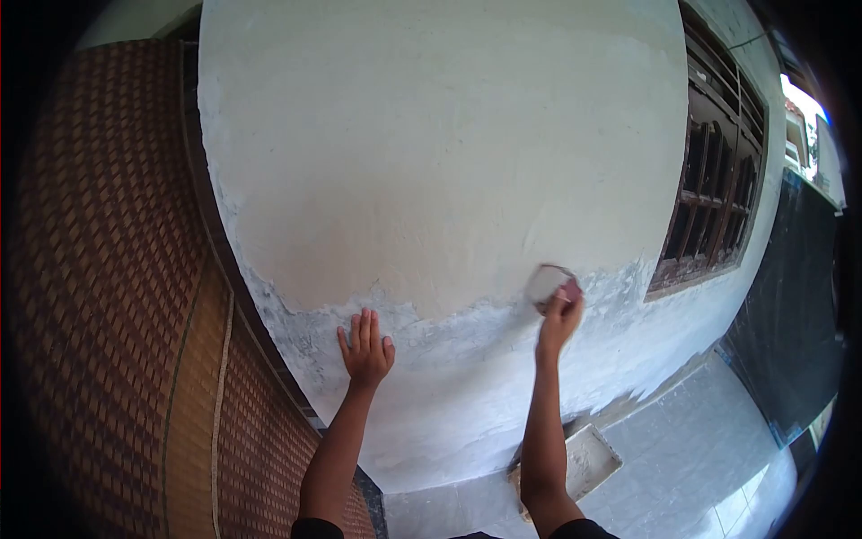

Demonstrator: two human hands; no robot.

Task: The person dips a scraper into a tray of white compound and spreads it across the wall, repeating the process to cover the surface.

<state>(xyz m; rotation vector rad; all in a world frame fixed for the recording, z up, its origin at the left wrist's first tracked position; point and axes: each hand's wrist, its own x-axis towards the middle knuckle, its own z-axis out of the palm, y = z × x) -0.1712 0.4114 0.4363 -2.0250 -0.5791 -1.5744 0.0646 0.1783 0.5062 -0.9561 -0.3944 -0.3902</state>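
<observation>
My left hand (366, 349) lies flat against the wall (431, 162), fingers spread and pointing up, with nothing held. To its right, my right hand (562, 319) grips a piece of sandpaper (554, 286) by its lower right part. The sheet is blurred and touches or nearly touches the wall. Both hands are near the ragged border between the cream paint above and the patchy white-grey surface below.
Woven panels (108, 225) stand on the left. A wooden barred window (714, 171) is at the upper right. On the tiled floor (664, 449), a plaster-stained tray (593, 460) sits beside my right forearm. A dark board (786, 305) leans at far right.
</observation>
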